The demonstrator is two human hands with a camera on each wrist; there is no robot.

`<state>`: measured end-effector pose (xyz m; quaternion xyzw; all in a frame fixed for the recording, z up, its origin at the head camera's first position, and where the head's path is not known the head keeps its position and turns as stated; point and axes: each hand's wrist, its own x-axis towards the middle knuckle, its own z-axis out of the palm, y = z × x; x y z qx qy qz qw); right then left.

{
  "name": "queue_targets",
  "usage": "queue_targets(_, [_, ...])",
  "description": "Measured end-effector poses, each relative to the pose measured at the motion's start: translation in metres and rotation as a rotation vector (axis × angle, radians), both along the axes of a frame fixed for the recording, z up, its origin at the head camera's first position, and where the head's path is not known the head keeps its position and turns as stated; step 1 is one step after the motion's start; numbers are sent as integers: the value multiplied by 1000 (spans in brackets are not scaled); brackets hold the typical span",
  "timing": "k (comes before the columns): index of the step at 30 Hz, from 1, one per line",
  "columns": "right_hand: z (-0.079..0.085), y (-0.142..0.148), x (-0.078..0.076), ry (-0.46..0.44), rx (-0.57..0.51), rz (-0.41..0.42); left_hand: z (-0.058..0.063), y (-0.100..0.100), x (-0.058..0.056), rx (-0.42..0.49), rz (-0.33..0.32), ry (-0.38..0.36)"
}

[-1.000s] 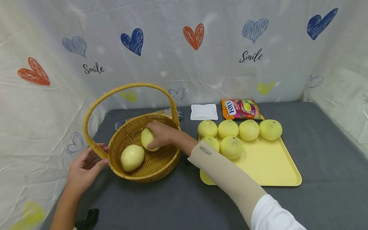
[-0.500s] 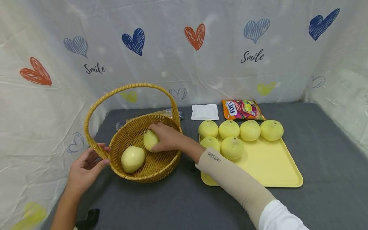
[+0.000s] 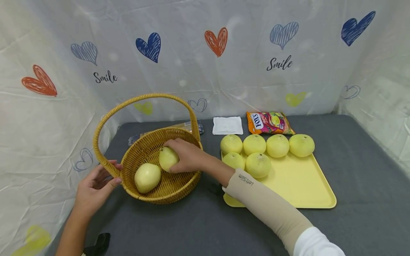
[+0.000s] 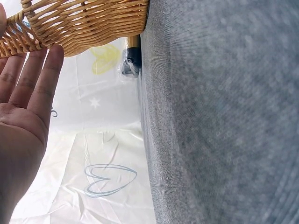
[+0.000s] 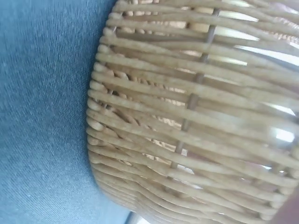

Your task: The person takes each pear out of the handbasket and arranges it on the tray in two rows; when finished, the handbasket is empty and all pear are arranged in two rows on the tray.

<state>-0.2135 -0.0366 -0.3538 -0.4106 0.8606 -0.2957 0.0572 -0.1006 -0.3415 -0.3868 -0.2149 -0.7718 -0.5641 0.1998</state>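
The brown wicker basket [image 3: 174, 193] with a tall arched handle [image 3: 141, 97] stands at the left of the table. My left hand [image 3: 93, 188] holds it where the handle meets the rim, thumb in front and fingers behind. Inside the basket, my right hand [image 3: 189, 156] grips a round pale yellow fruit [image 3: 168, 159] from its right side. A second such fruit [image 3: 147, 177] lies to its left, close by. In the left wrist view, the left fingers [image 4: 39, 86] reach up to the basket's rim. Basket weave [image 5: 187, 116] fills the right wrist view and hides the right hand.
On the right, a yellow tray [image 3: 298, 185] carries several similar fruits [image 3: 258, 165]. Behind it lie a white packet [image 3: 227, 125] and an orange Fox's candy bag [image 3: 270, 122]. A clear-wrapped item [image 3: 187, 125] sits behind the basket. A black object [image 3: 98, 243] is near the left forearm.
The right hand has shifted slightly right and nearer with its fruit inside the basket, the forearm swinging right. The left hand, basket and other fruit have stayed in place.
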Motion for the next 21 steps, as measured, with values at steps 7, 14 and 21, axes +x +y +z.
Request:
queue_targets(7, [2, 9, 9, -5, -54, 11, -1, 0, 0, 14, -1, -9])
queue_targets(14, [10, 24, 21, -8, -119, 4, 0, 0, -1, 3, 16, -16])
queue_targets(21, [18, 43, 31, 21, -151, -11, -1, -1, 0, 6, 19, -46])
